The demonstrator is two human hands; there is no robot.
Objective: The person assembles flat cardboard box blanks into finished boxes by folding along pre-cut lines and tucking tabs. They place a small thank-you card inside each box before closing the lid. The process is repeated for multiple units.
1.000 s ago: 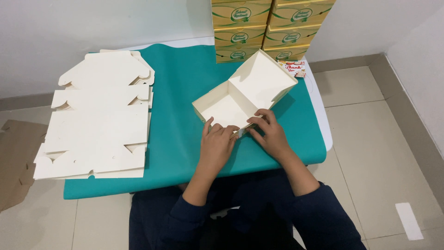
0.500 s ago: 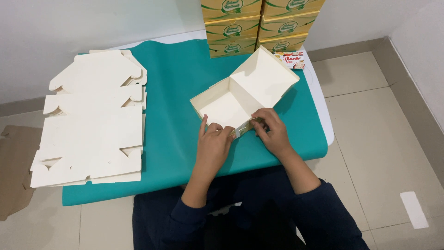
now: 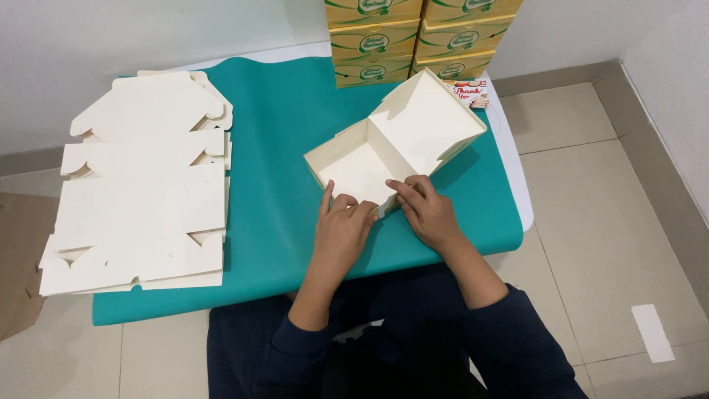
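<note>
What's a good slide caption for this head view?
Both hands fold the near wall of a cream box on a teal cloth.

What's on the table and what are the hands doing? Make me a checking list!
Surface: table under a teal cloth.
Job's things: cream box, lid open, half folded.
Clutter: stack of flat box blanks; small printed card.
Grippers: left hand and right hand press the box's near wall.
Cables: nothing seen.
Surroundings: yellow-green cartons stacked at the back, white wall, tiled floor.
</note>
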